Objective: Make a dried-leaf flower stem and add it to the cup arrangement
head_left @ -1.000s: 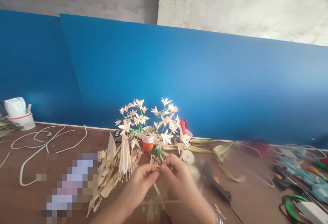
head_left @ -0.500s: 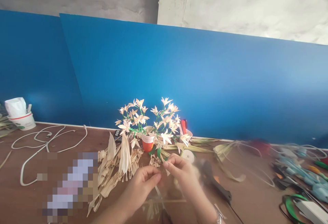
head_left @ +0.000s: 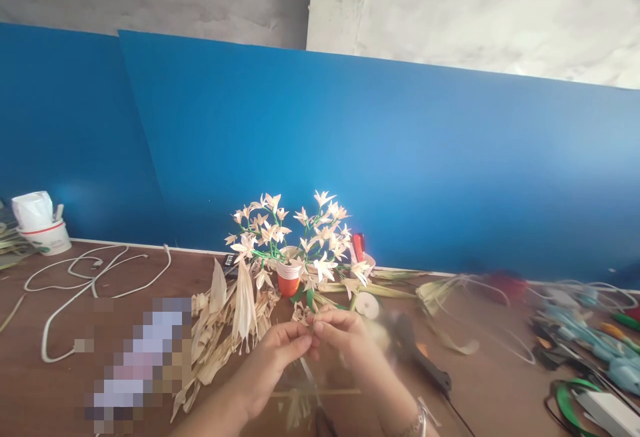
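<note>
My left hand point(head_left: 284, 352) and my right hand point(head_left: 345, 337) meet above the table, fingertips pinched close together. Whatever lies between them is too small and covered to name. Just beyond stands an orange and white paper cup point(head_left: 289, 280) holding pale handmade flowers point(head_left: 325, 230) on green stems. A strip of green material point(head_left: 309, 300) shows right behind my fingertips. Left of my hands lies a heap of dried corn husks point(head_left: 243, 310). A white tape roll point(head_left: 367, 304) sits beyond my right hand.
A black glue gun point(head_left: 425, 354) with a cord lies right of my right arm. White cables point(head_left: 90, 280) and a white tub point(head_left: 46, 236) are on the left. Tools and bluish items point(head_left: 595, 344) crowd the right. A blue panel point(head_left: 350, 150) borders the table's back.
My right hand has moved slightly left and down, so its fingertips now meet those of my left hand. The cup, flowers and husks have stayed put.
</note>
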The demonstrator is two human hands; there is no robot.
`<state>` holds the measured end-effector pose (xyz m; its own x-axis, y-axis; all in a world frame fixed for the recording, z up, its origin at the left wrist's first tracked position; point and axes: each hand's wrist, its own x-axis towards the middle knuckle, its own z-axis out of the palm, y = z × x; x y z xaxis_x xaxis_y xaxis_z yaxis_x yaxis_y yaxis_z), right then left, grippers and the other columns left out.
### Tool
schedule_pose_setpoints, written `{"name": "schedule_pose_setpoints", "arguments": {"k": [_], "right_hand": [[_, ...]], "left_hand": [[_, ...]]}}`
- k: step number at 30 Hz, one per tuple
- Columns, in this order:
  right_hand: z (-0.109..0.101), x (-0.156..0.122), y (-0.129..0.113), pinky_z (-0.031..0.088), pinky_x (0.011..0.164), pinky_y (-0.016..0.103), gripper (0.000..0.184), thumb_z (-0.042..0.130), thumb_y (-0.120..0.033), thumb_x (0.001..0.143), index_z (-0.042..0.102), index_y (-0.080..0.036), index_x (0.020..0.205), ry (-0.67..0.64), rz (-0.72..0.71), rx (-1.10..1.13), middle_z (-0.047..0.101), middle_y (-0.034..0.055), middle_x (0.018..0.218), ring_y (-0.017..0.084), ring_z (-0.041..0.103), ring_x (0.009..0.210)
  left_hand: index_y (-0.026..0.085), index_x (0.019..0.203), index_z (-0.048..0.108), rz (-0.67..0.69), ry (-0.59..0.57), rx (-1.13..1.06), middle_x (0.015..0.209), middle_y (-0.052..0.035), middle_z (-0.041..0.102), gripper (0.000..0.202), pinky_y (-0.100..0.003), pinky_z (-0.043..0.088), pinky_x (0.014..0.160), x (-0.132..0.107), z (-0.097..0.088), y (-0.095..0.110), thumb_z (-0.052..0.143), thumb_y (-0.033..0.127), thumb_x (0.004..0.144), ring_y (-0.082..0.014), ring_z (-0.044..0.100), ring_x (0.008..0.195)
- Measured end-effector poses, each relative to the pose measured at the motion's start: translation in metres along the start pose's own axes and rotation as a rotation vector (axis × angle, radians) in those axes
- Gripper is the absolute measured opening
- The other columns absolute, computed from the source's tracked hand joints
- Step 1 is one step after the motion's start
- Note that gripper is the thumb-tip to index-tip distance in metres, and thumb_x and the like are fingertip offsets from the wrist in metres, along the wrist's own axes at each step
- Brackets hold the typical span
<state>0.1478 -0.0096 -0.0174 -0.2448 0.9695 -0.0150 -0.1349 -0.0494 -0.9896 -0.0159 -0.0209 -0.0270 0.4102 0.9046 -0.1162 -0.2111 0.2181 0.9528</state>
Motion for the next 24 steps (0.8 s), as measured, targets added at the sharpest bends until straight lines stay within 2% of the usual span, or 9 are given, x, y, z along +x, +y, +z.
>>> {"name": "schedule_pose_setpoints", "arguments": {"k": [3,6,9,11,13,16,20,24], "right_hand": [[0.002,0.003,0.005,0.042,0.059,0.024,0.026,0.079,-0.043,0.064,0.071,-0.018,0.063,0.057,0.008,0.028,0.06,0.0001,0.069,0.011,0.052,0.059],[0.004,0.004,0.006,0.043,0.065,0.024,0.023,0.08,-0.04,0.062,0.072,-0.019,0.062,0.091,-0.044,-0.003,0.058,-0.0002,0.07,0.012,0.052,0.066],[0.005,0.003,0.005,0.044,0.065,0.025,0.024,0.081,-0.04,0.06,0.072,-0.018,0.059,0.054,-0.076,0.026,0.056,-0.0001,0.07,0.013,0.052,0.066],[0.005,0.001,0.005,0.044,0.061,0.026,0.024,0.081,-0.04,0.061,0.071,-0.018,0.061,-0.013,-0.031,0.104,0.057,-0.0004,0.069,0.012,0.054,0.061],[0.003,0.0,0.004,0.044,0.059,0.027,0.024,0.08,-0.04,0.063,0.074,-0.019,0.073,-0.051,0.039,0.144,0.06,-0.0002,0.068,0.012,0.055,0.057],[0.001,-0.002,-0.002,0.044,0.06,0.026,0.031,0.08,-0.041,0.064,0.075,-0.021,0.088,-0.008,0.044,0.098,0.065,0.0021,0.074,0.014,0.057,0.063],[0.003,-0.003,-0.008,0.041,0.054,0.022,0.025,0.083,-0.041,0.059,0.072,-0.018,0.062,0.056,-0.02,0.079,0.061,-0.0005,0.067,0.01,0.052,0.058],[0.006,-0.002,0.001,0.035,0.045,0.02,0.033,0.082,-0.04,0.06,0.059,-0.016,0.06,0.045,0.026,0.193,0.054,-0.0042,0.054,0.008,0.048,0.045]], "left_hand": [[0.017,0.082,0.071,-0.017,-0.048,-0.054,0.08,-0.0025,0.068,0.018,-0.032,0.036,0.085,-0.001,0.001,0.001,0.066,0.034,0.078,-0.02,0.056,0.086],[0.018,0.093,0.072,-0.003,-0.099,-0.134,0.085,-0.0034,0.07,0.022,-0.032,0.036,0.087,-0.002,0.004,0.006,0.065,0.034,0.08,-0.0206,0.057,0.092],[0.016,0.081,0.073,-0.018,-0.05,-0.17,0.076,-0.0023,0.068,0.021,-0.029,0.037,0.082,-0.001,0.007,0.009,0.072,0.036,0.074,-0.0182,0.057,0.084],[0.016,0.07,0.071,-0.041,-0.007,-0.184,0.067,-0.0009,0.065,0.022,-0.027,0.036,0.075,0.001,0.007,0.008,0.077,0.037,0.067,-0.0155,0.054,0.074],[0.015,0.065,0.068,-0.062,0.004,-0.204,0.062,0.0002,0.062,0.025,-0.026,0.035,0.071,0.002,0.005,0.006,0.078,0.038,0.065,-0.0137,0.051,0.068],[0.015,0.062,0.064,-0.079,-0.03,-0.214,0.062,0.0004,0.06,0.027,-0.026,0.034,0.07,0.001,0.004,0.003,0.077,0.038,0.066,-0.0131,0.049,0.066],[0.015,0.059,0.063,-0.076,-0.058,-0.143,0.061,0.0001,0.06,0.026,-0.026,0.034,0.069,-0.002,0.005,0.006,0.075,0.037,0.068,-0.0132,0.049,0.066],[0.016,0.061,0.062,-0.092,-0.05,-0.106,0.063,-0.0007,0.064,0.023,-0.027,0.036,0.069,-0.006,0.008,0.009,0.073,0.035,0.068,-0.015,0.053,0.067]]}}
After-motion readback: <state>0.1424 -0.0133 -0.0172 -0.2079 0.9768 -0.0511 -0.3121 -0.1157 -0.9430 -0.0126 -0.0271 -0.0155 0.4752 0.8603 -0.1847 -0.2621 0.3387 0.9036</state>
